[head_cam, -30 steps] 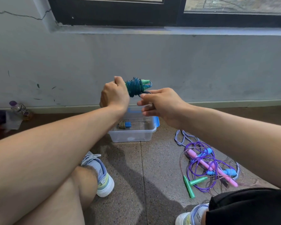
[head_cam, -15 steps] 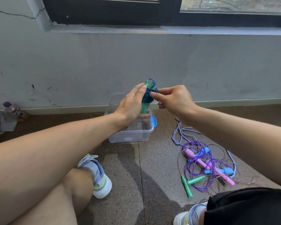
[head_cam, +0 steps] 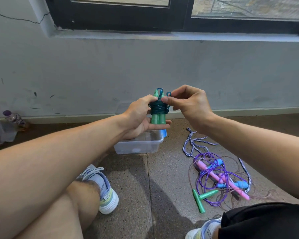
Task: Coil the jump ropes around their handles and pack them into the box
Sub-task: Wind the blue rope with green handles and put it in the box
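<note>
- Two green handles (head_cam: 158, 118) stood upright, side by side at frame centre, their butts resting on the left hand (head_cam: 138, 118), which was clasped round them from the left.
- Dark teal rope (head_cam: 158, 107) bound them tightly in a neat band, small loops poking above the tips.
- Immediately right, the right hand (head_cam: 190, 104) pinched the loose rope end.
- Directly below sat the clear box (head_cam: 141, 145).
- Loose ropes (head_cam: 219, 176) lay tangled lower right.
</note>
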The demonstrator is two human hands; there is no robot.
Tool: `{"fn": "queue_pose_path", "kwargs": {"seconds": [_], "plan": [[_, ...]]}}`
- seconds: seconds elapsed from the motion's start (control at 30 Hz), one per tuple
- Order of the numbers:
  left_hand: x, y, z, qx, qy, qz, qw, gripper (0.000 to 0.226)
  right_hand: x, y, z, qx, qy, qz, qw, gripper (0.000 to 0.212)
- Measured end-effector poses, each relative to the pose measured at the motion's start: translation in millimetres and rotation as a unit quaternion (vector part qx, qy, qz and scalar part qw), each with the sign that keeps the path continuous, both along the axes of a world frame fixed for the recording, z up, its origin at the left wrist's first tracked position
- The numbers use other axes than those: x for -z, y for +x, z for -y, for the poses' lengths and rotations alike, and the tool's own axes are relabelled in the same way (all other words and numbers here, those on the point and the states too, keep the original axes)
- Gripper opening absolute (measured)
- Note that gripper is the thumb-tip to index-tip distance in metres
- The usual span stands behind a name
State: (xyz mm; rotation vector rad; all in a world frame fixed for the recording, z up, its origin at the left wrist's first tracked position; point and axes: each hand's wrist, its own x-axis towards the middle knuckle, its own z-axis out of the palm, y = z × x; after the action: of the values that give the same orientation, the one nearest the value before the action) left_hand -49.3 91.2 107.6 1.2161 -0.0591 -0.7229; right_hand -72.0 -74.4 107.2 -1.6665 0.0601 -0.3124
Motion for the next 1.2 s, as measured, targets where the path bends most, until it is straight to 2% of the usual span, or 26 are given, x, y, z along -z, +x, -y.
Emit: {"fn": "queue_pose_path", "kwargs": {"seconds": [0.1, 0.2, 0.3, 0.4, 0.47, 0.53, 0.6, 0.7, 0.8, 0.93, 1.03, 1.2], "plan": [[-1.3, -0.9, -1.3, 0.011, 0.000, -0.006, 1.000, 0.030, -1.7, 1.6, -0.8, 0.006, 0.017, -0.009, 1.000, 0.016], [0.6, 0.2, -0.9, -0.004, 0.014, 0.007, 1.000, 0.028, -0.3, 2.4, -1.9, -0.002, -0.005, -0.011, 1.000, 0.019], [2.0, 2.0, -1.3, -0.025, 0.045, 0.035, 0.998, 0.032, 5.4, 1.1, -4.5, 0.010, -0.105, 0.041, 0.994, 0.022], [2.5, 1.3, -3.3, -0.013, 0.074, 0.034, 0.997, 0.035, 12.6, -0.9, -10.1, 0.000, -0.254, 0.104, 0.962, 0.021], [3.3, 1.1, -6.6, -0.008, 0.104, 0.039, 0.994, 0.033, 16.0, -0.1, -11.9, -0.015, -0.317, 0.105, 0.943, 0.024], [5.5, 2.9, -11.1, -0.005, 0.135, 0.050, 0.990, 0.031, 17.6, 0.5, -11.5, -0.027, -0.335, 0.083, 0.938, 0.027], [7.0, 4.1, -14.3, -0.006, 0.148, 0.060, 0.987, 0.028, 19.1, -0.6, -13.4, -0.026, -0.293, 0.052, 0.954, 0.024], [7.5, 4.1, -13.9, -0.021, 0.118, 0.072, 0.990, 0.020, 15.8, -3.7, -18.8, -0.008, -0.123, 0.001, 0.992, 0.011], [6.9, 3.6, -12.0, -0.020, 0.100, 0.075, 0.992, 0.022, 12.6, -4.0, -22.8, 0.000, -0.025, -0.036, 0.999, 0.008], [6.8, 4.4, -15.2, 0.019, 0.133, 0.106, 0.985, 0.021, 13.0, -2.2, -24.5, 0.031, -0.012, -0.054, 0.998, 0.005], [8.0, 6.0, -15.5, 0.028, 0.181, 0.176, 0.967, 0.021, 11.8, -1.5, -24.5, 0.064, -0.026, -0.051, 0.996, 0.007], [9.4, 5.5, -13.5, 0.017, 0.168, 0.244, 0.955, 0.025, 2.3, 0.8, -24.6, 0.079, -0.021, -0.062, 0.995, 0.008]]}}
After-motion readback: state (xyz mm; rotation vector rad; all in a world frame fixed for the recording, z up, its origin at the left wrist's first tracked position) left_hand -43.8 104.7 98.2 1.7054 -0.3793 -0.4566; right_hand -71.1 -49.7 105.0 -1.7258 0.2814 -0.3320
